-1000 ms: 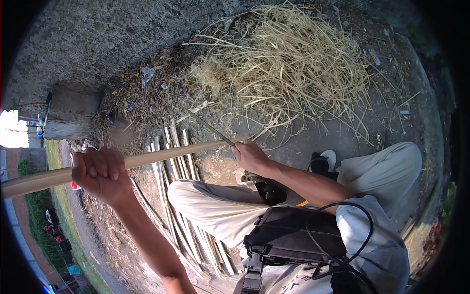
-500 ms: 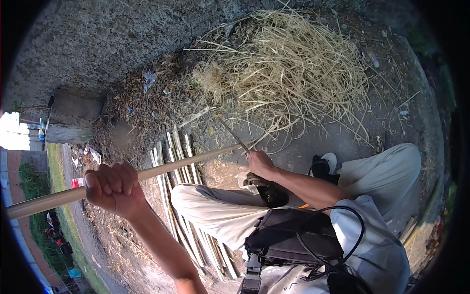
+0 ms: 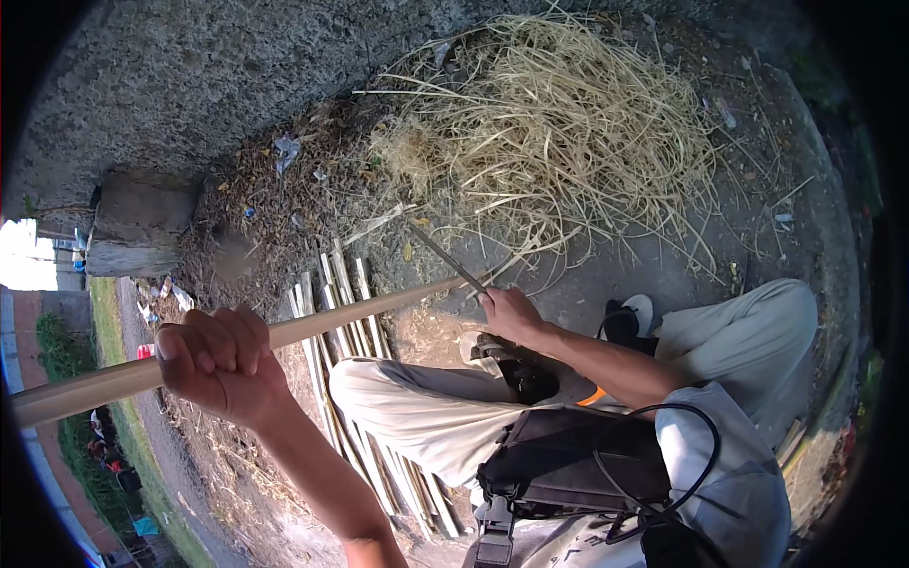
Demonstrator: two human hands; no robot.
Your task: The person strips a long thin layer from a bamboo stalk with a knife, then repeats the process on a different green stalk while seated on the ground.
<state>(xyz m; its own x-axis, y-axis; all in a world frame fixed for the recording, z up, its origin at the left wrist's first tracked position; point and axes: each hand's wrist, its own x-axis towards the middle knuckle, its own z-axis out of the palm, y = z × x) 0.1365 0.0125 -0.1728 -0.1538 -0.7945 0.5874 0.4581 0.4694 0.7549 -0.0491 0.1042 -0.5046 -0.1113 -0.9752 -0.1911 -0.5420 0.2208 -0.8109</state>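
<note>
Head view, clock on its centre. Left hand (image 3: 216, 364) at 8 to 9 o'clock, fingers wrapped tight round a pale wooden pole (image 3: 360, 310). Pole comes in from the 8 to 9 o'clock rim, tapers to the centre.

Right hand (image 3: 509, 314) just off centre toward 4, fingers curled tight on the near end of a thin dark blade (image 3: 437, 253); any handle is hidden in the fist. Tip points to 10–11. Blade crosses the pole's inner end; from where I stand, can't tell if they touch.

Rest: heap of straw-coloured strips (image 3: 568, 123) on the ground at 1, pale slats (image 3: 364, 280) at 7 to 9, pole passing over them, black bag (image 3: 578, 464) on the person at 5, concrete block (image 3: 142, 218) at 9–10.
</note>
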